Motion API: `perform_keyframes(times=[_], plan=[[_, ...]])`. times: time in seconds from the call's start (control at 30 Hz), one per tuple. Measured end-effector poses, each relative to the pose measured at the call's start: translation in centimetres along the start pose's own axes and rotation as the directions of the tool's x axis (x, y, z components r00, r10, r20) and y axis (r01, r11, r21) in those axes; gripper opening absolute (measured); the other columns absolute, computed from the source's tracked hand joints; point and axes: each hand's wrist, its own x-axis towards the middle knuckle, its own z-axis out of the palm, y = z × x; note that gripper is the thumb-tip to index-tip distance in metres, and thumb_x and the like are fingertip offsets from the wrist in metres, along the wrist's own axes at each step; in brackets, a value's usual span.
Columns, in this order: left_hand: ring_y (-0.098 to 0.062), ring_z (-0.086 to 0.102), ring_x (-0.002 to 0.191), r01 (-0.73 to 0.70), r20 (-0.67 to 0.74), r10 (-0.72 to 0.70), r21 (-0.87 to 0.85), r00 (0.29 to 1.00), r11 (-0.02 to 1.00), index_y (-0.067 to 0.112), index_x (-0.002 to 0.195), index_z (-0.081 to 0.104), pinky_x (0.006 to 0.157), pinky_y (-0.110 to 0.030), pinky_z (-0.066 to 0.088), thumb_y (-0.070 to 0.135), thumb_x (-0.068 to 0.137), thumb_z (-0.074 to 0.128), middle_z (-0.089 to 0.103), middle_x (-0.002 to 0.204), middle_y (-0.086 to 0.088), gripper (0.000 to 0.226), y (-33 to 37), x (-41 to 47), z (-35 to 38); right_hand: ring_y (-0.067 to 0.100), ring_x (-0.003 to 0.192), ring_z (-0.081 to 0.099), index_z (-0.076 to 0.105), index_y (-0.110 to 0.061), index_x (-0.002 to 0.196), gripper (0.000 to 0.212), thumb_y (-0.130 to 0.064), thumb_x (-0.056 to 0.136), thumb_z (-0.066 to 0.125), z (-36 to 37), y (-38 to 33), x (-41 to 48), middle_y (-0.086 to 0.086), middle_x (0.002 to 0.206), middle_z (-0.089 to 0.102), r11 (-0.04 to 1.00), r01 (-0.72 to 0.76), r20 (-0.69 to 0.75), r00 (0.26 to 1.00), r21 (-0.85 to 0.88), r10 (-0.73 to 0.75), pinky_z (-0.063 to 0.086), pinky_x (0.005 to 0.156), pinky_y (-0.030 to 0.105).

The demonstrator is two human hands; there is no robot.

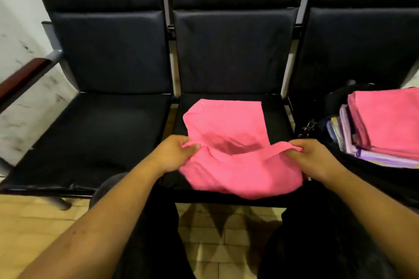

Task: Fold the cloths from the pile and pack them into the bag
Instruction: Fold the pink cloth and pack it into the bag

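Pink cloth lies on the middle seat, its near corners pinched by the left hand at 9 o'clock and the right hand at 3, likely lifted for folding over toward 12 o'clock.

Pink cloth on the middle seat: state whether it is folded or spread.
Mid-fold. The pink fabric cloth lies flat at its far end, while left hand and right hand pinch its raised near edge.
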Motion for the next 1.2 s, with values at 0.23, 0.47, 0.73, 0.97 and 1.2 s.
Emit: perform_keyframes(times=[0.23,0.47,0.73,0.97,1.2], plan=[[-0.013,0.069,0.087,-0.024,0.197,-0.045,0.335,0.979,0.942,0.035,0.103,0.063,0.077,-0.031,0.057,0.029,0.081,0.084,0.069,0.101,0.007,0.031,-2.5,5.8,-0.8,0.023,0.039,0.051,0.068,0.010,0.100,0.032,-0.022,0.097,0.066,-0.1,2.5,6.6,0.018,0.059,0.050,0.951,-0.308,0.102,0.947,0.023,0.304,0.045,0.039,0.026],[-0.011,0.060,0.086,-0.039,0.119,-0.018,0.456,0.993,0.889,0.032,0.101,0.063,0.073,-0.023,0.047,0.036,0.094,0.071,0.063,0.098,0.009,0.011,-3.6,16.4,-2.9,0.028,0.060,0.069,0.072,-0.014,0.086,0.023,-0.031,0.098,0.063,1.7,1.6,18.5,0.011,0.074,0.069,0.968,-0.175,-0.169,0.975,-0.177,0.145,0.057,0.053,0.034],[-0.009,0.066,0.078,0.015,0.143,-0.072,0.366,0.987,0.931,0.029,0.077,0.065,0.078,-0.033,0.056,0.029,0.101,0.054,0.070,0.084,0.005,0.026,-5.5,25.7,-1.1,0.036,0.074,0.061,0.056,-0.007,0.069,0.037,-0.029,0.098,0.061,6.9,3.6,27.7,0.010,0.065,0.058,0.973,-0.120,-0.273,0.960,-0.199,0.063,0.036,0.066,0.033],[-0.010,0.047,0.139,-0.141,-0.036,0.161,0.327,0.986,0.935,0.011,0.123,0.072,0.114,-0.013,0.025,0.024,0.093,0.045,0.059,0.146,0.004,0.042,-8.4,27.8,1.1,0.033,0.077,0.062,0.066,-0.001,0.085,0.031,-0.029,0.098,0.060,8.3,7.1,30.6,0.014,0.078,0.067,0.989,-0.118,-0.344,0.935,-0.091,0.080,0.043,0.071,0.033],[-0.021,0.060,0.114,0.002,-0.282,0.098,0.333,0.954,0.943,0.018,0.120,0.070,0.098,-0.019,0.037,0.022,0.102,0.056,0.063,0.125,-0.004,0.024,-9.7,30.5,0.2,0.025,0.074,0.056,0.067,-0.003,0.088,0.026,-0.025,0.099,0.058,9.0,7.5,31.9,0.008,0.077,0.064,0.987,-0.160,-0.438,0.886,0.014,0.150,0.037,0.071,0.027]])
